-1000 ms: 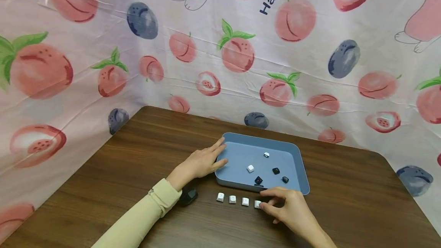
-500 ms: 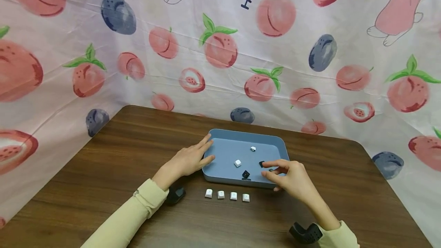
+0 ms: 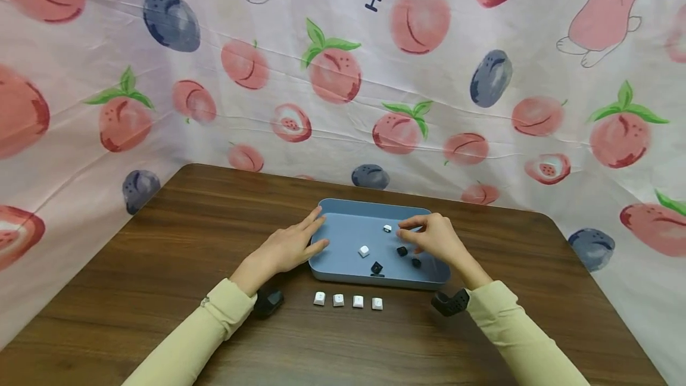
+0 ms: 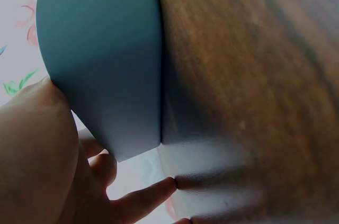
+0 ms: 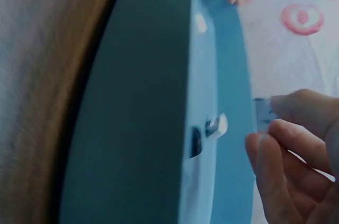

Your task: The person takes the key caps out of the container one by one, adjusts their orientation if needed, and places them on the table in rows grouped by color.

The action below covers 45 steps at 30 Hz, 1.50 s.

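A blue tray (image 3: 343, 230) holds two white keycaps, one near the back (image 3: 387, 229) and one in the middle (image 3: 364, 251), plus black keycaps (image 3: 402, 251) toward the right and front. My left hand (image 3: 284, 249) rests at the tray's left side, fingers spread along its rim; the left wrist view shows the tray's outer wall (image 4: 111, 65) beside the palm. Over the tray's right part hovers my right hand (image 3: 436, 238), thumb and index finger parted close to the back white keycap. In the right wrist view a white keycap (image 5: 217, 126) lies short of those fingers, with nothing between them.
In front of the tray, several white keycaps (image 3: 338, 300) stand in a row on the brown wooden table (image 3: 241, 207). A patterned cloth (image 3: 332, 148) hangs behind and to the left. Black camera mounts (image 3: 450, 302) sit at both wrists.
My right hand has left the rightmost white keycap of the row and travelled up over the tray to its back right. The left hand stays at the rim. The head view has shifted right.
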Tool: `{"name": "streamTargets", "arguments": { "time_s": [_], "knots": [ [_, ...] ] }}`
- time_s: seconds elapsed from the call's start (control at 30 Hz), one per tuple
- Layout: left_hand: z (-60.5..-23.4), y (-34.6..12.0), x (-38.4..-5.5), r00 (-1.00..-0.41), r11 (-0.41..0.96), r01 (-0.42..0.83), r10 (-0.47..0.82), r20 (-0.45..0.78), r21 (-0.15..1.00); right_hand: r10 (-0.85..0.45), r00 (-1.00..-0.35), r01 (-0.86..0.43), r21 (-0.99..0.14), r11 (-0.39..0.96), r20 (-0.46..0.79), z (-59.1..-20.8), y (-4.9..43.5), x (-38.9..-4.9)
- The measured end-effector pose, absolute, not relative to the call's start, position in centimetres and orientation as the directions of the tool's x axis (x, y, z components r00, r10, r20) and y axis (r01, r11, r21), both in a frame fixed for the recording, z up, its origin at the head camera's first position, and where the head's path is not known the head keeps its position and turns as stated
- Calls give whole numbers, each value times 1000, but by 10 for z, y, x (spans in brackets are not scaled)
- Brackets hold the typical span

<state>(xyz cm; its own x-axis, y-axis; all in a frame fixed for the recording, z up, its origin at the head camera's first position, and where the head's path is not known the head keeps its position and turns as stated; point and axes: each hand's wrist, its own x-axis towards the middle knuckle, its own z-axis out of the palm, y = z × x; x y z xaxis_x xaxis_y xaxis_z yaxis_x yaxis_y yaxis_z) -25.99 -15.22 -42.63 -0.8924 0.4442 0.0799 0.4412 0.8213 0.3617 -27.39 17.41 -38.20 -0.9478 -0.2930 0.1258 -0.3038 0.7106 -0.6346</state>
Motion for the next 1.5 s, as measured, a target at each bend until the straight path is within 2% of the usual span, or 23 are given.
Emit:
{"name": "streamTargets", "arguments": {
  "time_s": [0.2, 0.47, 0.6, 0.83, 1.3, 1.5],
  "knots": [
    [-426, -153, -260, -894, 821, 439, 441, 84, 364, -280, -946, -322, -552, 769, 161, -388, 158, -290],
    [-427, -152, -260, -893, 821, 439, 442, 80, 365, -261, -954, -300, -457, 837, 148, -397, 145, -290],
    [-426, -152, -261, -889, 820, 450, 447, 93, 353, -224, -967, -256, -440, 860, 123, -400, 141, -291],
    [-427, -154, -261, -891, 820, 446, 446, 89, 359, -263, -960, -279, -425, 861, 97, -405, 138, -293],
    [-428, -153, -259, -893, 819, 441, 442, 88, 368, -212, -955, -279, -375, 884, 208, -412, 139, -294],
    [-428, -151, -259, -892, 818, 443, 443, 89, 367, -210, -959, -270, -379, 885, 193, -413, 139, -294]
  ]
}}
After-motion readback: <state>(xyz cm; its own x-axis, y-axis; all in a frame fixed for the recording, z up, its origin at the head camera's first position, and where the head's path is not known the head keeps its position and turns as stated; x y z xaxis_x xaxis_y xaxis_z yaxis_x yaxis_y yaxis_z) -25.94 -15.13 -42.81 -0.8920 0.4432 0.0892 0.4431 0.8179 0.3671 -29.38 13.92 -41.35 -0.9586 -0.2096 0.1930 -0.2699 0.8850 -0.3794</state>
